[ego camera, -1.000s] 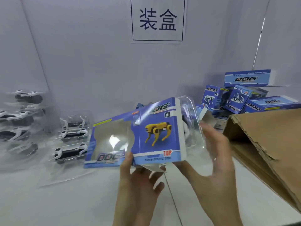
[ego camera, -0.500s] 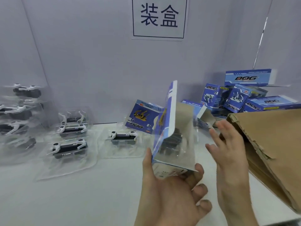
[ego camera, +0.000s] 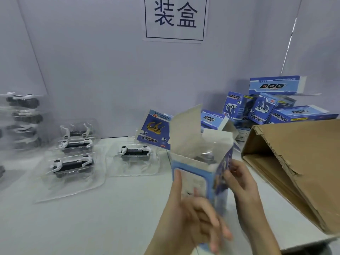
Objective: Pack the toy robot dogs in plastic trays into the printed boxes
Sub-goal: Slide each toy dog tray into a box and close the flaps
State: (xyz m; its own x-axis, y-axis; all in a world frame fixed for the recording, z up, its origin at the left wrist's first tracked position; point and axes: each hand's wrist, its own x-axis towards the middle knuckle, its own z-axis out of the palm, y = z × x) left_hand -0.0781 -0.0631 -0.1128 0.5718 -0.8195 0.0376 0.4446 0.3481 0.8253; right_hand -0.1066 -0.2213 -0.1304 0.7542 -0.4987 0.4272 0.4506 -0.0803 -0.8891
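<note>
box [ego camera: 195,173] at 5 o'clock, upright, flaps [ego camera: 185,129] open so the tray [ego camera: 206,157] settles inside | left hand [ego camera: 191,218] grip clamped on box front | right hand [ego camera: 241,183] grip pinching its 3 o'clock side to steady

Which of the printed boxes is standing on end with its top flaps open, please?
The box gripped by the left hand and right hand, front centre; the other boxes lie or lean farther back.
</note>
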